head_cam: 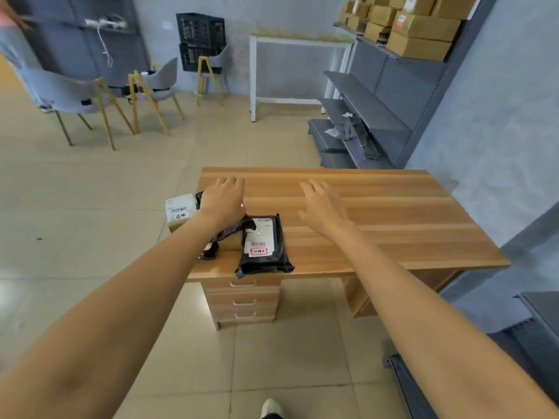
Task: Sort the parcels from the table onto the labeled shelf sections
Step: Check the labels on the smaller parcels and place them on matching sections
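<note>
Parcels [262, 243] lie on the table [378, 213] beneath the loose-fingered left grip [222, 201]; right grip [322, 204] hovers, fingers spread.

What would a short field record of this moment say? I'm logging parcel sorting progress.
table: wooden desk, drawers beneath
parcels: black bag near front edge; second black bag and white-labelled box at left edge
left hand: open, over the second bag
right hand: open, above bare wood
shelf: beyond desk, cardboard boxes on top
</note>
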